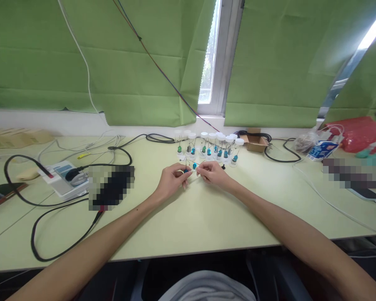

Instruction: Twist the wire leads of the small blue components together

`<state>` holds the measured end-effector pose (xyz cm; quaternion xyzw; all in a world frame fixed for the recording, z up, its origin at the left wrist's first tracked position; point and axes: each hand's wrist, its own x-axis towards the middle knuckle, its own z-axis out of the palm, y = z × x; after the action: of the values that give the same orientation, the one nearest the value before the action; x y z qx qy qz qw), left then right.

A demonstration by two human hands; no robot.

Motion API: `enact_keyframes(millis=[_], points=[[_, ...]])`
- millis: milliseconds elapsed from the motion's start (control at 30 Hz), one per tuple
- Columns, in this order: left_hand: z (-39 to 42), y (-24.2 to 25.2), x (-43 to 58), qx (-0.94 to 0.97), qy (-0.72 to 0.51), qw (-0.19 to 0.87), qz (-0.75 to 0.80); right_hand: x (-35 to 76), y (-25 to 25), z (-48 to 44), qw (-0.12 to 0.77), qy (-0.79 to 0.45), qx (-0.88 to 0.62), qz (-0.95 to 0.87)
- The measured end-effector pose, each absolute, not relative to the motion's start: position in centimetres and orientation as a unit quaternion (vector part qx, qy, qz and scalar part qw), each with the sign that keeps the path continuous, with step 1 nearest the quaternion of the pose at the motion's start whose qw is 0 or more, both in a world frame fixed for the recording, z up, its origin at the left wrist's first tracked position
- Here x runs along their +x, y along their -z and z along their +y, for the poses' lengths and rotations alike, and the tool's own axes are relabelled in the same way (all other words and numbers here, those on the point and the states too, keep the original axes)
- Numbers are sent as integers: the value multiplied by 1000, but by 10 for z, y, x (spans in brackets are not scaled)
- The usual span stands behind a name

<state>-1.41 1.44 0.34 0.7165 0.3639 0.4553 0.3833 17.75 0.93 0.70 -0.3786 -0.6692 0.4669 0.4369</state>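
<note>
My left hand (pixel 172 180) is closed in a pinch above the table, its thumb and fingers round a small dark blue part (pixel 186 170) with a thin dark wire rising from it. Close beside it, my right hand (pixel 215 174) pinches a small white piece (pixel 198 169) at its fingertips. Between the two hands shows a bright blue part (pixel 194 166); I cannot tell which hand bears it. Just beyond stands a cluster of several clear, white-capped vials (pixel 208 146), with blue or green wired parts inside them. A small black thing (pixel 223 167) lies right of my right hand.
An open cardboard box (pixel 255 141) stands behind the vials, by coiled black cable. On the left are a white power strip (pixel 70 179), looping cables and a blurred dark object (pixel 112 188). A phone (pixel 366 194), a blue-white packet (pixel 322 149) and a red bag (pixel 357 134) lie right.
</note>
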Motion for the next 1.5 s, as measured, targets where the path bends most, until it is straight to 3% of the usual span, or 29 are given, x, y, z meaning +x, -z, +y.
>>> enact_keyframes(millis=[333,700,833,1000,1200,1500], points=[[15,-1,-14,729,-448,371,360,180,-14,9,385,-681,-386,-488],[16,-3,-13,711,-449,400,365,178,-17,9,406,-697,-382,-451],[17,-3,-12,684,-450,430,380,173,-10,10,459,-645,-365,-489],[19,-3,-14,658,-462,448,391,173,-4,12,508,-466,-375,-620],[22,-3,-15,641,-478,455,392,176,-3,11,488,-293,-399,-719],[20,-3,-13,642,-468,458,399,184,3,19,453,-129,-360,-805]])
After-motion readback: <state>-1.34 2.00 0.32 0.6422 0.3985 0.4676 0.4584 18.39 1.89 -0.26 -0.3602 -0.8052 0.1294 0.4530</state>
